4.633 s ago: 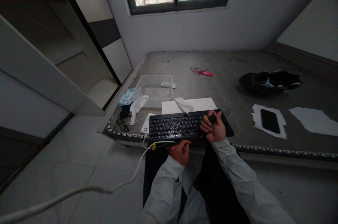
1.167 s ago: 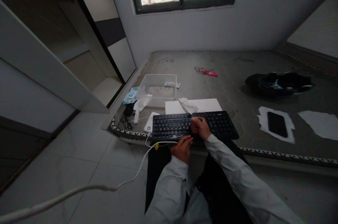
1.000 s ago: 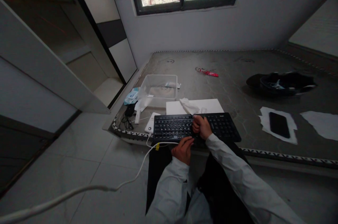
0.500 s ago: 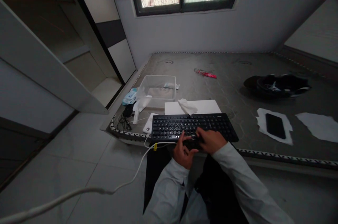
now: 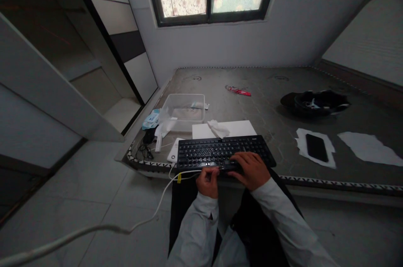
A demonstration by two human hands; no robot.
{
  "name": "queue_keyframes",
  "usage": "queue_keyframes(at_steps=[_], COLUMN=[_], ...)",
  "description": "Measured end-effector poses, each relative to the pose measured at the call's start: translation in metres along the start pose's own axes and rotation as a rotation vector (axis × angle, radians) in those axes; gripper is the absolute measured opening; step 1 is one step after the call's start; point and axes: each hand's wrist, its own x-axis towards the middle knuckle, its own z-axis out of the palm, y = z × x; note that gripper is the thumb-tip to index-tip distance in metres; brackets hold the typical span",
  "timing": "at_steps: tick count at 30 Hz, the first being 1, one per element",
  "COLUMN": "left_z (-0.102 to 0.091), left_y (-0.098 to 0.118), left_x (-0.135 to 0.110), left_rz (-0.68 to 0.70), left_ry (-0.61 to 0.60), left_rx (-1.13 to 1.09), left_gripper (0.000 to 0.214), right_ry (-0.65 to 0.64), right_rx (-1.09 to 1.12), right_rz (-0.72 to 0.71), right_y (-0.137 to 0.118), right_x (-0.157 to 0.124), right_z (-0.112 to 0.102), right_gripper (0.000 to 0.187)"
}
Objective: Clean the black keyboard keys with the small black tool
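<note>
A black keyboard (image 5: 220,152) lies at the near edge of a bare grey mattress (image 5: 261,103). My left hand (image 5: 208,181) curls around the keyboard's front edge near its middle. My right hand (image 5: 250,169) rests on the keys at the front right, fingers bent and pointing left; whether it holds anything is hidden. A white board (image 5: 234,128) with a crumpled tissue (image 5: 218,128) on it sits just behind the keyboard.
A clear plastic tub (image 5: 184,110) and small white items stand at the mattress's left corner. A black phone (image 5: 316,147) lies on torn paper at right, a dark cap (image 5: 315,103) beyond it, a red wrapper (image 5: 237,90) farther back. A white cable (image 5: 94,229) trails over the tiled floor.
My right hand came from the keyboard's right end to its middle, then down to the front row of keys. My left hand shifted up to grip the front edge.
</note>
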Motion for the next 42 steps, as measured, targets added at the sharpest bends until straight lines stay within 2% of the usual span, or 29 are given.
queue_keyframes(at_steps=[3, 4, 5, 6, 8, 10, 12, 14, 16, 19, 22, 27, 29, 34, 42], left_z=[-0.004, -0.005, -0.006, -0.005, -0.003, 0.002, 0.008, 0.012, 0.015, 0.015, 0.014, 0.015, 0.016, 0.019, 0.019], left_y=[0.004, 0.005, 0.006, 0.007, 0.01, 0.014, 0.017, 0.018, 0.018, 0.016, 0.014, 0.01, 0.007, 0.003, 0.004], left_x=[0.001, 0.001, 0.0, -0.002, -0.007, -0.013, -0.017, -0.017, -0.014, -0.009, -0.008, -0.006, -0.004, 0.0, 0.001], left_rz=[0.016, 0.023, 0.029, 0.035, 0.069, 0.125, 0.17, 0.212, 0.251, 0.267, 0.26, 0.333, 0.36, 0.396, 0.361], left_ry=[0.15, 0.197, 0.224, 0.225, 0.124, -0.074, -0.21, -0.242, -0.221, -0.206, -0.251, -0.285, -0.302, -0.284, -0.285], left_rx=[-0.026, -0.041, -0.058, -0.077, -0.102, -0.083, -0.029, 0.042, 0.11, 0.169, 0.215, 0.507, 0.634, 0.787, 0.763], left_gripper=[0.024, 0.025, 0.025, 0.024, 0.02, 0.015, 0.01, 0.009, 0.009, 0.011, 0.014, 0.029, 0.03, 0.035, 0.034], right_ry=[0.228, 0.228, 0.174, 0.056, -0.031, -0.022, 0.163, 0.365, 0.443, 0.399, 0.404, 0.595, 0.632, 0.569, 0.534], right_rx=[0.161, 0.277, 0.429, 0.614, 0.979, 1.268, 1.448, 1.557, 1.623, 1.689, 1.744, 1.804, 1.798, 1.722, 1.666], right_rz=[0.201, 0.273, 0.326, 0.364, 0.485, 0.562, 0.657, 0.732, 0.762, 0.738, 0.699, 0.679, 0.685, 0.674, 0.662], right_y=[0.005, 0.004, 0.001, -0.003, -0.014, -0.024, -0.031, -0.033, -0.031, -0.027, -0.021, -0.007, -0.004, -0.005, -0.007], right_x=[-0.016, -0.021, -0.025, -0.028, -0.028, -0.021, -0.011, 0.0, 0.009, 0.016, 0.02, 0.034, 0.04, 0.046, 0.045], right_z=[0.002, 0.006, 0.011, 0.018, 0.031, 0.042, 0.045, 0.042, 0.037, 0.03, 0.027, 0.027, 0.031, 0.043, 0.046], right_gripper=[0.038, 0.038, 0.039, 0.042, 0.054, 0.056, 0.043, 0.028, 0.026, 0.036, 0.042, 0.045, 0.045, 0.045, 0.044])
